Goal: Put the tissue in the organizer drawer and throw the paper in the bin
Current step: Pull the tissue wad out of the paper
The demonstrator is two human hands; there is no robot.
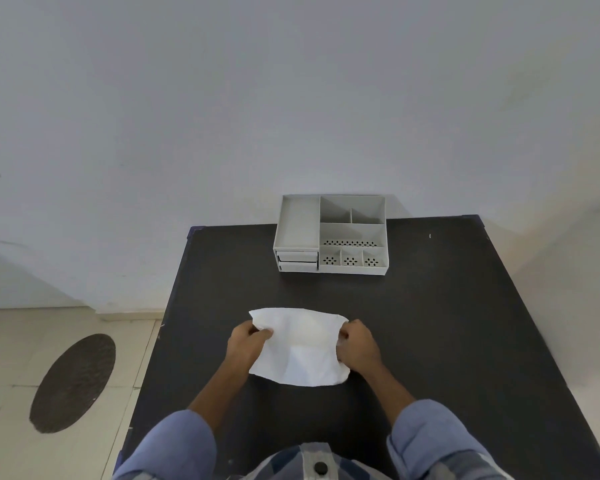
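Two hands: both are on the tissue (300, 344), one at each side, out in front of the person

Left hand (246, 344): its fingers are curled tight and pinch the left edge of the tissue

Right hand (357, 346): its fingers are curled tight too and grip the right edge

Where the tissue is: it lies spread out on the dark table (447, 323), near the person and well apart from the organizer (329, 235)

How the tissue looks: white, soft and a bit crumpled, wider than it is tall

Organizer: a small grey box at the far end of the table, up against the wall, with open cups on top

Drawers (298, 261): two of them sit at the front left of the organizer, one over the other, and both look shut

Step now: I think the person is getting the tissue ready, maybe to fold it small

How to do it well: bring the two sides together slowly so the tissue does not rip, press it flat, and make it small enough for a little drawer

What comes after: a drawer has to be pulled open first, so one hand should be free for that

Paper and bin: I cannot see any paper or any bin from here

Floor (11, 358): a dark round mat (73, 382) lies on the pale tiles to the left of the table

How far along: just the start, I think, as nothing is in a drawer yet
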